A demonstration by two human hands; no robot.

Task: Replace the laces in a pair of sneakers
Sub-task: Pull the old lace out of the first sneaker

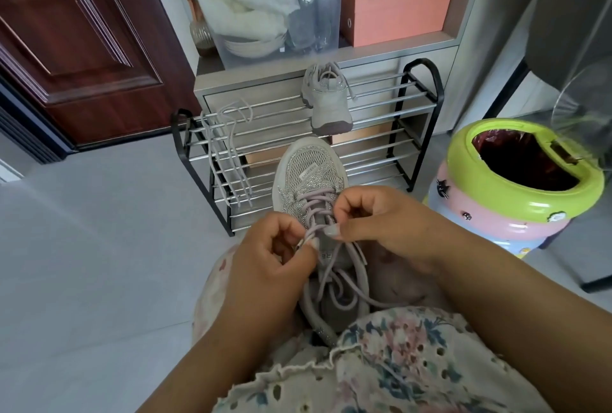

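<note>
Sneaker [311,180] rests in the person's lap, long axis running from heel at 6 o'clock to toe at 12 o'clock, toe nearly against the shoe rack [407,134]. A lilac lace [316,210] already crosses the lower eyelets; its loose lengths trail back over the tongue toward the heel. The left hand [275,257] pinches the lace tip at about 9 o'clock of the upper eyelets, and the right hand [381,223] pinches a strand at 3 o'clock, both close over the tongue. The tip looks nearest the left-side eyelet, so that hand probably threads next (judging only by position). The other sneaker [326,101] and spare laces [228,154] sit on the rack; a bin [516,177] crowds 2 o'clock, while open floor lies at 9 o'clock.
</note>
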